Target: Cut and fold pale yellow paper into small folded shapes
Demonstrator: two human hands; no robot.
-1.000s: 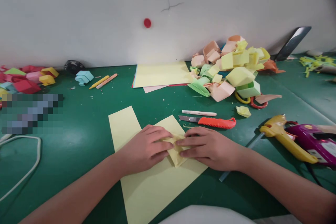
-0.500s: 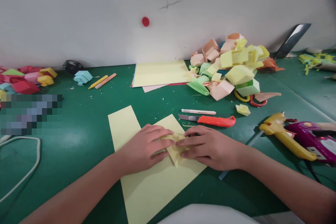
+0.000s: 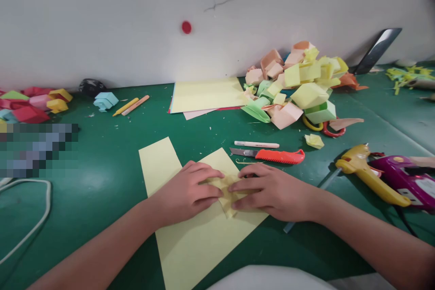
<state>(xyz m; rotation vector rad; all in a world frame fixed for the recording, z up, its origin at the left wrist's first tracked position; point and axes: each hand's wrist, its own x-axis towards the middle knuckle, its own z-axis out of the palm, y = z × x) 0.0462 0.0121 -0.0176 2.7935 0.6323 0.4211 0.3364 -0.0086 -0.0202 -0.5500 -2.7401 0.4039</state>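
A small folded piece of yellow paper lies on larger pale yellow sheets near the front of the green table. My left hand has its fingertips on the left side of the folded piece. From the right, my right hand presses its fingers on the same piece. The fingertips of both hands are close together, and parts of the folded paper are hidden under them. Just beyond my right hand are a red cutter with its blade out and a white pen.
A yellow glue gun and a purple power strip lie at the right. Folded paper boxes are heaped at the back right. A paper stack lies by the wall. A white cable curves at the left.
The fingers of both hands have shifted slightly on the folded piece, which now looks flatter. The view has moved a little.
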